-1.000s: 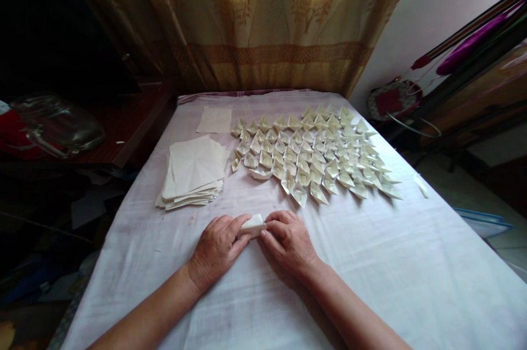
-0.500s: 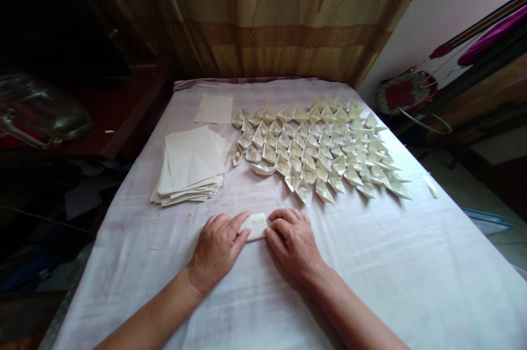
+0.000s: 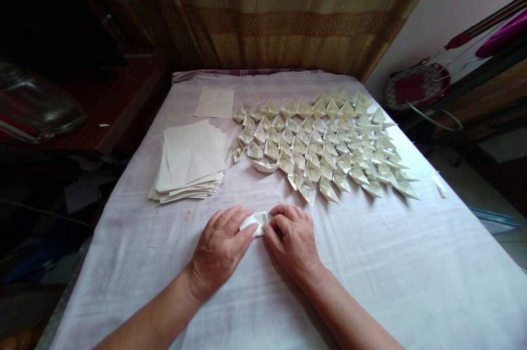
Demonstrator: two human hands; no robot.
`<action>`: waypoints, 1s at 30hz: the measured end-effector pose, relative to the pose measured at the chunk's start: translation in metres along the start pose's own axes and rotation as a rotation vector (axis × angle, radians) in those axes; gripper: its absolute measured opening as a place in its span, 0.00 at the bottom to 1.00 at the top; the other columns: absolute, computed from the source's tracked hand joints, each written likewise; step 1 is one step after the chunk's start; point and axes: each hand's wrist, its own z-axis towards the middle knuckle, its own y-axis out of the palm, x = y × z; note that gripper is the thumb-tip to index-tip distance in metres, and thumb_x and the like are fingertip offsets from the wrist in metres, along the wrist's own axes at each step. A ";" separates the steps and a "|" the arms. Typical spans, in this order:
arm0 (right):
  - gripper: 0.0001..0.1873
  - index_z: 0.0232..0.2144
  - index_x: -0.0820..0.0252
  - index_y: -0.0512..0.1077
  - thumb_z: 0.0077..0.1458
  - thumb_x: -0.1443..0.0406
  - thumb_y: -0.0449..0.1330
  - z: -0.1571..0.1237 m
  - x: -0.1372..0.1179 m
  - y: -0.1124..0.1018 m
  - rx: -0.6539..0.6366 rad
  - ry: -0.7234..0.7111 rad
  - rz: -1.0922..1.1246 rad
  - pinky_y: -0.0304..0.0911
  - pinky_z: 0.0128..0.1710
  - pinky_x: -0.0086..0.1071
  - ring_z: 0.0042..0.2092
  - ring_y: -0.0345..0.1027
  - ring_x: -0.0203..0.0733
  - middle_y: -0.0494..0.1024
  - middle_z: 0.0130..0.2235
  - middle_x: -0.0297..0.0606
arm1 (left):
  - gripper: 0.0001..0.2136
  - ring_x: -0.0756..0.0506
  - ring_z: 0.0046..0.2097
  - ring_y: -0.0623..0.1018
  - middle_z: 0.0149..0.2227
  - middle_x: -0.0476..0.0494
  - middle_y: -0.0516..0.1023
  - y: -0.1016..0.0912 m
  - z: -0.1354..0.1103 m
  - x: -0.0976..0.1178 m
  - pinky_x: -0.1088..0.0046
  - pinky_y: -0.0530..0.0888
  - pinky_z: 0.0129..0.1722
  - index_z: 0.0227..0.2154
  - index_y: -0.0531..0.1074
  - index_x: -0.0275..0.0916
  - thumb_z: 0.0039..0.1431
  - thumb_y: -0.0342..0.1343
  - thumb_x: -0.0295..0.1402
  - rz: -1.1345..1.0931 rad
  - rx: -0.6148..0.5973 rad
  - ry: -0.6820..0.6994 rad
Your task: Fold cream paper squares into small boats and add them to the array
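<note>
One small folded paper (image 3: 256,221), white, several layers thick; located on the near side of the paper stack (image 3: 193,155) and to its right, held low over the cloth.

One left hand (image 3: 222,241): grasping the folded paper's left end, thumb along the near edge, fingers over the far side.

One right hand (image 3: 291,237): grasping the opposite end between thumb tip and bent fingers, which hide the corner.

The stack itself: square off-white sheets, edges uneven, faint creases on the topmost sheet.

Crumbs (image 3: 189,215), pale, a small cluster: just on the near side of the stack.

One single sheet (image 3: 214,103), flat: just beyond the stack.

Several dozen paper boats (image 3: 313,170), cream, pointed, set close in rough rows: to the right of the stack, reaching also farther back than it.

One white scrap (image 3: 438,185): far right of the stack, past the boats.

One pale cloth (image 3: 370,278), lightly wrinkled: beneath the stack.

One gold-brown curtain (image 3: 272,31), patterned band near its foot: behind the stack.

One clear vessel (image 3: 39,100), dim, on a dark reddish tabletop (image 3: 109,111): left of the stack.
</note>
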 end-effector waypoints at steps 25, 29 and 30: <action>0.09 0.24 0.56 0.70 0.56 0.67 0.62 0.000 -0.003 0.002 0.008 0.049 -0.057 0.51 0.44 0.39 0.41 0.66 0.43 0.77 0.39 0.35 | 0.15 0.42 0.55 0.76 0.52 0.42 0.79 0.003 -0.009 0.010 0.61 0.71 0.57 0.53 0.71 0.33 0.68 0.47 0.29 0.035 -0.060 0.147; 0.04 0.29 0.56 0.69 0.56 0.66 0.61 0.000 -0.003 0.001 -0.003 0.057 -0.048 0.52 0.44 0.38 0.40 0.65 0.44 0.76 0.37 0.36 | 0.15 0.42 0.56 0.76 0.53 0.42 0.79 0.005 -0.010 0.010 0.61 0.70 0.57 0.54 0.71 0.33 0.68 0.48 0.29 0.030 -0.069 0.141; 0.03 0.31 0.56 0.69 0.56 0.67 0.61 0.000 -0.003 0.001 -0.005 0.055 -0.044 0.52 0.43 0.38 0.40 0.65 0.44 0.76 0.37 0.36 | 0.15 0.42 0.56 0.76 0.53 0.42 0.79 0.005 -0.011 0.010 0.61 0.70 0.57 0.54 0.71 0.34 0.68 0.48 0.29 0.031 -0.076 0.141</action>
